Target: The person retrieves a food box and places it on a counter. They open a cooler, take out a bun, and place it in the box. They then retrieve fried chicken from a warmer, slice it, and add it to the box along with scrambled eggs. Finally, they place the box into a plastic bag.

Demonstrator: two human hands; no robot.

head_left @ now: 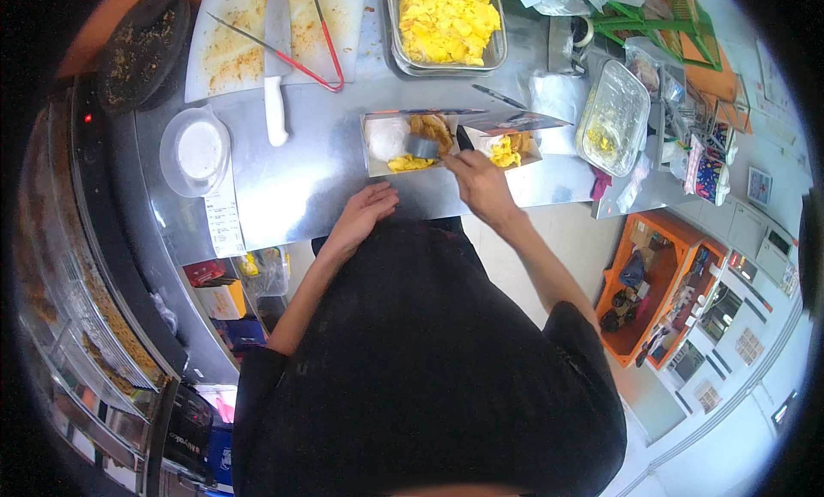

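A paper takeaway box (374,169) stands on the steel counter near its front edge. In it lie a white mound that looks like rice (388,139), browned food and yellow scrambled egg (408,163). My right hand (477,184) is closed round the handle of a grey ladle (421,146), whose head is over the food in this box. Just right of it stands a second takeaway box (530,163), also holding white food and yellow egg. My left hand (367,212) lies at the counter's edge by the left box, fingers stretched out, holding nothing.
A metal tray of scrambled egg (448,21) stands at the back. To its left, a cutting board (227,42) bears a knife (275,93) and red-handled tongs (330,59). A nearly emptied foil-like tray (614,119) is at right; a plastic tub (196,152) stands left.
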